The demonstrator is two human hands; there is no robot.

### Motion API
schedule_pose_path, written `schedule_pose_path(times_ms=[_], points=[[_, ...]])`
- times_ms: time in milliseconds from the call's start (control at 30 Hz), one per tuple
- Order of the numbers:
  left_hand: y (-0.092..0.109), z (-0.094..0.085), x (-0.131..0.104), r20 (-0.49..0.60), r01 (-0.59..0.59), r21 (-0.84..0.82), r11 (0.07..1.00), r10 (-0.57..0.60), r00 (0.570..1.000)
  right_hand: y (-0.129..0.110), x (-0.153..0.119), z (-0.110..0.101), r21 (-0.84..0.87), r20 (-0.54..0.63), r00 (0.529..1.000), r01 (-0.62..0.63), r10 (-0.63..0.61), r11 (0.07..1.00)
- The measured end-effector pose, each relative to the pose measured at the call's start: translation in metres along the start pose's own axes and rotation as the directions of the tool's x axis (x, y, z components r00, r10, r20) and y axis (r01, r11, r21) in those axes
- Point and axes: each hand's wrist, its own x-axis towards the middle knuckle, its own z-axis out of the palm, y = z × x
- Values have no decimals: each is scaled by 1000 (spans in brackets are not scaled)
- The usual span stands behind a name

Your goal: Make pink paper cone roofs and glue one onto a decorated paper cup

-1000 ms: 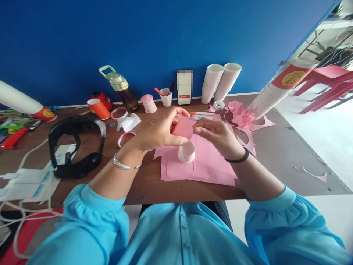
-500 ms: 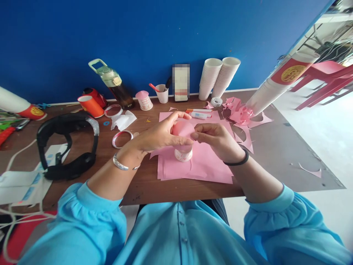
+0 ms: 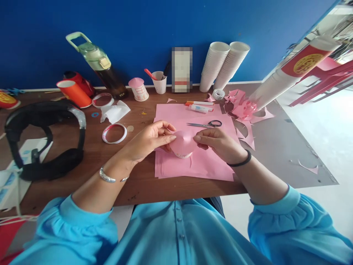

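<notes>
A pink paper cone sits over an upturned paper cup, of which only a patterned lower rim shows. My left hand pinches the cone's left edge between thumb and fingers. On the opposite edge, my right hand has its thumb and forefinger closed on the paper. Beneath lies a stack of pink paper sheets. Scissors with dark handles rest on the sheets just beyond my hands. A finished-looking cup with a pink cone top stands farther back.
Capped markers lie at the back of the sheets. Stacked paper cups stand by the blue wall, beside a phone. Pink scraps spread right. Tape rolls, a bottle and a black headset-like frame occupy the left.
The cone has come down lower over the cup, and my hands now hold its two sides. The scissors, hidden before, have come into sight. The view has shifted slightly.
</notes>
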Motion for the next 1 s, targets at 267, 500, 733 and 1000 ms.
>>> schedule_pose_path(times_ms=[267, 500, 733, 1000], points=[[-16, 2, 5, 7, 8, -6, 1000, -8, 1000, 5, 1, -2, -26, -24, 1000, -8, 8, 1000], [-19, 4, 6, 3, 1, -43, 999, -1, 1000, 4, -3, -2, -9, -39, 998, -41, 40, 999], [-20, 7, 7, -18, -2, -66, 998, 1, 1000, 13, -6, -1, 54, -12, 997, -79, 80, 995], [-25, 8, 10, -32, 0, -175, 985, -6, 999, 21, -2, 0, 142, -3, 993, -119, 120, 983]])
